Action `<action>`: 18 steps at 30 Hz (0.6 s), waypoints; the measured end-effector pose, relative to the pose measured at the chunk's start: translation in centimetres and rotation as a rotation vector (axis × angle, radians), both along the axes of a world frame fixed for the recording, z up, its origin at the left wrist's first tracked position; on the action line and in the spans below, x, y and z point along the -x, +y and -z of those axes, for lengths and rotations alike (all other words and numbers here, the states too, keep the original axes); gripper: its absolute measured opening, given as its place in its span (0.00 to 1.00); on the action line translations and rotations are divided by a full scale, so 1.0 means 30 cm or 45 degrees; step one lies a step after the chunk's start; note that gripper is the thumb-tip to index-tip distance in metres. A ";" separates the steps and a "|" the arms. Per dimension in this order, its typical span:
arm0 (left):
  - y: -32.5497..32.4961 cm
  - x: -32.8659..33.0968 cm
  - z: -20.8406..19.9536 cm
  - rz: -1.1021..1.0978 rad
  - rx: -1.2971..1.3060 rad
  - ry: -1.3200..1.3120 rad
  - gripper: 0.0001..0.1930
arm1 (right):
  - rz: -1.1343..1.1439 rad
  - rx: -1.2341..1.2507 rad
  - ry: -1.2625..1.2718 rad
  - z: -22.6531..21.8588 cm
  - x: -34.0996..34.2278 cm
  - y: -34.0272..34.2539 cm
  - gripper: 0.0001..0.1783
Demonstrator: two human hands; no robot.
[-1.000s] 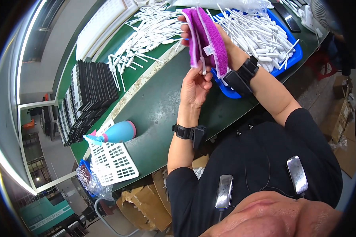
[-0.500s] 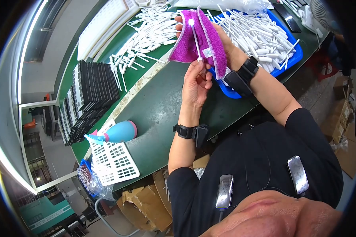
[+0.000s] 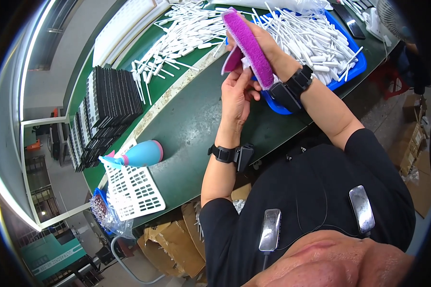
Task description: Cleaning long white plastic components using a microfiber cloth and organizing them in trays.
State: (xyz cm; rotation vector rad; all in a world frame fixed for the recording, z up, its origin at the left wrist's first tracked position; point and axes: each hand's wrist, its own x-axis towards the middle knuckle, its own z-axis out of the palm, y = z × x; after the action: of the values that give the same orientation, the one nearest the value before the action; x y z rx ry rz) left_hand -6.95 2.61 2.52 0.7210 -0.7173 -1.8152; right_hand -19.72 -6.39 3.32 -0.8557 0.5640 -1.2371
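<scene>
A purple terry cloth (image 3: 248, 44) with a pale stitched edge is folded over in my right hand (image 3: 269, 44), whose fingers are closed on it and partly hidden behind it. Just below the fold, my left hand (image 3: 235, 100) is closed in a pinch at the end of a slim white stick. Most of the stick is covered by the cloth and fingers; a small white patch shows above my left fingertips. Right of my hands, a blue tray (image 3: 362, 62) holds a heap of white sticks (image 3: 316, 45) with thicker ends.
More white sticks (image 3: 189, 28) lie loose on the green table (image 3: 187, 122). At the left are stacked black trays (image 3: 107, 105), a blue spray bottle (image 3: 143, 153) and a white perforated basket (image 3: 139, 191). A phone (image 3: 348, 21) and a fan (image 3: 392, 19) sit far right.
The purple cloth, spread open with the lit stick lying across it, is now folded over the stick. My left hand has shifted slightly; my right hand has turned with the cloth.
</scene>
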 end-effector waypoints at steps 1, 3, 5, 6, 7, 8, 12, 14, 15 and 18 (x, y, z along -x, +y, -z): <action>0.000 0.016 -0.013 -0.005 0.058 -0.077 0.08 | -0.007 0.023 -0.027 0.016 0.025 -0.022 0.23; 0.000 0.019 -0.016 -0.019 0.110 -0.153 0.08 | -0.025 0.040 -0.053 0.005 0.020 -0.008 0.23; -0.008 -0.015 -0.011 -0.294 0.271 -0.271 0.09 | -0.367 -0.193 0.111 -0.049 -0.045 0.077 0.22; -0.009 -0.035 -0.016 -0.427 0.355 -0.331 0.09 | -0.533 -0.305 0.195 -0.072 -0.071 0.107 0.22; -0.014 -0.063 -0.002 -0.435 0.354 -0.332 0.09 | -0.541 -0.306 0.196 -0.070 -0.092 0.117 0.22; -0.039 -0.088 0.022 -0.424 0.497 -0.419 0.08 | -0.377 -0.235 0.165 -0.073 -0.100 0.115 0.22; -0.073 -0.203 -0.027 -0.468 0.720 -0.505 0.08 | -0.106 -0.040 0.211 -0.076 -0.118 0.129 0.23; -0.061 -0.231 -0.119 -0.520 0.624 -0.286 0.10 | -0.123 0.078 0.455 -0.091 -0.099 0.158 0.24; -0.062 -0.244 -0.112 -0.508 0.625 -0.290 0.10 | -0.113 0.074 0.448 -0.079 -0.109 0.161 0.24; -0.077 -0.252 -0.076 -0.683 0.536 -0.471 0.13 | -0.562 0.214 0.573 -0.062 -0.139 0.156 0.26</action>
State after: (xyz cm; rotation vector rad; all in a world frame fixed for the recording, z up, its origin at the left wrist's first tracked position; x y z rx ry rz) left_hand 0.61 0.31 4.79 0.8698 -0.9965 -1.0120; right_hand -15.54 -1.70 5.19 -1.3363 0.5905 -0.6945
